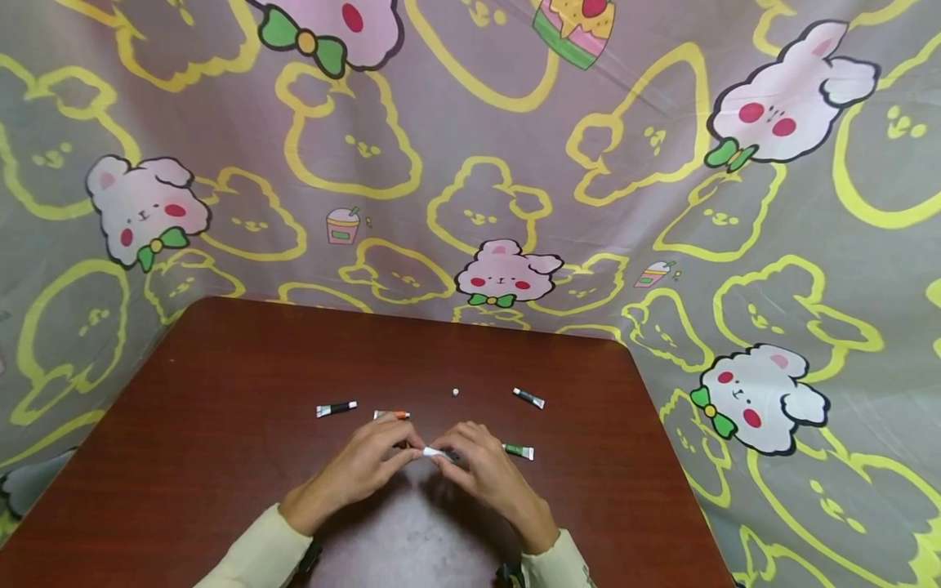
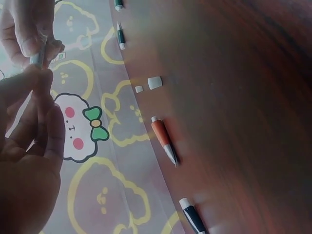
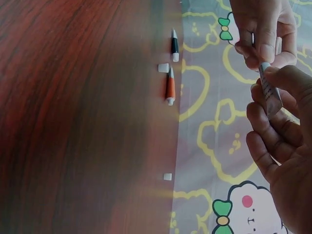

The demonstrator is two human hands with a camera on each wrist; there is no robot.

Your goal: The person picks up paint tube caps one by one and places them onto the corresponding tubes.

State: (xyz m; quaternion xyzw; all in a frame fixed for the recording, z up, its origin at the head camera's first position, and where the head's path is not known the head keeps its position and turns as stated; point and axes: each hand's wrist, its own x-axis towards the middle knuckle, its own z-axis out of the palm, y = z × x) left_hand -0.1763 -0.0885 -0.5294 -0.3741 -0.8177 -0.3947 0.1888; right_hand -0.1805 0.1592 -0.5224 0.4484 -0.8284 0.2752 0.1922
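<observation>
Between both hands is a small paint tube [image 3: 270,95] with a white end, in front of the person above the table. My left hand [image 1: 363,461] pinches the white end [image 1: 430,452] between thumb and fingertips. The right hand [image 1: 481,465] grips the tube's body, its thumb lying along it in the right wrist view. A green paint tube [image 1: 519,451] lies just right of the right hand. Beyond the left hand is an orange paint tube [image 1: 392,416], partly covered by its fingers in the head view.
A black paint tube [image 1: 336,408] lies to the left and a dark tube [image 1: 528,398] at the back right. One small white cap [image 1: 456,392] stands beyond the hands; the left wrist view shows another white piece [image 2: 154,82]. A patterned cloth [image 1: 485,204] hangs around the brown table [image 1: 257,351].
</observation>
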